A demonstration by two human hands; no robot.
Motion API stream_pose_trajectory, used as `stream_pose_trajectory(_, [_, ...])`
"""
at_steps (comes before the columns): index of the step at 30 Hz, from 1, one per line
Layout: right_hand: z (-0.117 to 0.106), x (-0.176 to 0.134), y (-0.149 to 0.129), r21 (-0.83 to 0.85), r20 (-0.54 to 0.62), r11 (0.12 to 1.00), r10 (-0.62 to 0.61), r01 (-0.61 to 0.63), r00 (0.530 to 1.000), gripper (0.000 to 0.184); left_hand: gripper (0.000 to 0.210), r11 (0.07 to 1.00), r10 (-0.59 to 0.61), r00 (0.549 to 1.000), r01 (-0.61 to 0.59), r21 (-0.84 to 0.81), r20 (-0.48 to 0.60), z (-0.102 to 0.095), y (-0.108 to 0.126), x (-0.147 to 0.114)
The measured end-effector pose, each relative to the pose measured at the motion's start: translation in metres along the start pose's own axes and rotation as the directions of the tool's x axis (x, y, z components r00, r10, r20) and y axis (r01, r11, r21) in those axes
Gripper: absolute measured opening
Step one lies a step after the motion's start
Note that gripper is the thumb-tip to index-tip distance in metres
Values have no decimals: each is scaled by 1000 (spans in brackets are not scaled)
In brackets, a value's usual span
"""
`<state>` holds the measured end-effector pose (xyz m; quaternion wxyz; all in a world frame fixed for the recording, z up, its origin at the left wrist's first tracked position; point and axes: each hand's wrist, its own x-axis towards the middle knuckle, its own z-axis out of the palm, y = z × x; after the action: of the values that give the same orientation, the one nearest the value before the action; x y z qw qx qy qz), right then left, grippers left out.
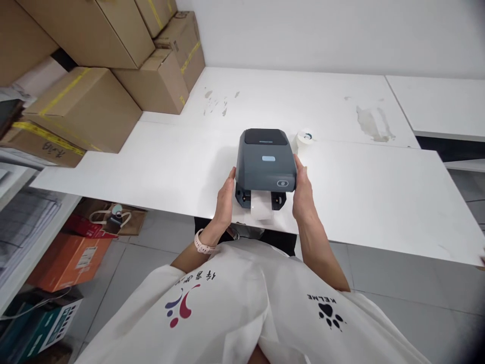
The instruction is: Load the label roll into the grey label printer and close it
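A dark grey label printer (261, 169) stands on the white table, with its front toward me. Its lid looks slightly raised above the base, and a strip of white label paper (261, 205) comes out of the front and hangs near the table's edge. My left hand (225, 202) presses against the printer's left side, fingers pointing up along it. On the opposite side, my right hand (303, 194) grips the lid's right edge, its fingertips partly hidden behind the housing. Just behind the printer on the right is a white paper roll (304, 141) with its core showing.
Several cardboard boxes (91, 101) are stacked at the table's left end. A white wall (322, 35) runs along the back. Below left stand a shelf (45, 237), an orange box (71, 258) and a paper bag (132, 220). The white table (379, 202) has peeled patches.
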<state>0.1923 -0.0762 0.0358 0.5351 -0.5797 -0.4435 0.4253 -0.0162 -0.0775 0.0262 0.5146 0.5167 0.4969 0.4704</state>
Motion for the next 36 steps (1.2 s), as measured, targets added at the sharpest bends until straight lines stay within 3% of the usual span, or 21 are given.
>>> stream_pose_trajectory(2, [-2,17,-15,-1,11,998,-69,69,998,81,68,1000,29,999,-29,-1,-16,2,0,13])
stream_pose_trajectory(5, [-4,48,-34,-45,54,977,-206,209,977,77,68,991,0,1000,0,133,-4,3,-7,37])
stream_pose_trajectory(11, [0,109,-49,-326,137,884,-308,336,942,81,79,960,-109,992,89,267,62,7,-19,71])
stream_pose_trajectory(17, [18,121,-44,-508,133,747,-424,429,896,70,68,897,-64,997,36,440,51,12,-2,73])
stream_pose_trajectory(19, [27,114,-44,-598,262,660,-374,454,890,55,67,863,-61,997,33,504,39,12,1,74])
stream_pose_trajectory(20, [31,111,-43,-662,373,581,-292,473,881,49,66,848,-55,998,29,528,33,13,2,74])
stream_pose_trajectory(22, [41,106,-42,-757,568,368,-39,540,822,44,65,828,-37,999,19,560,20,13,2,75])
stream_pose_trajectory(24, [51,105,-39,-769,637,201,162,607,754,40,64,822,-23,1000,13,570,10,14,1,76])
stream_pose_trajectory(25, [55,106,-38,-760,650,165,212,629,730,38,64,823,-17,1000,10,567,8,14,1,76])
stream_pose_trajectory(28, [59,112,-41,-686,725,236,312,689,615,39,64,832,-10,1000,8,555,2,13,0,76])
stream_pose_trajectory(31, [39,114,-53,-545,838,506,312,668,447,47,63,837,-8,1000,10,547,-6,13,-1,75])
stream_pose_trajectory(32, [26,112,-58,-485,870,613,261,624,419,49,63,843,-6,1000,9,538,-7,13,-1,75])
stream_pose_trajectory(34, [-10,104,-63,-358,894,782,131,509,428,54,65,864,0,1000,2,504,-5,12,-1,74])
stream_pose_trajectory(36, [-54,94,-60,-261,862,876,23,406,506,54,66,885,5,1000,-4,466,-1,12,-2,74])
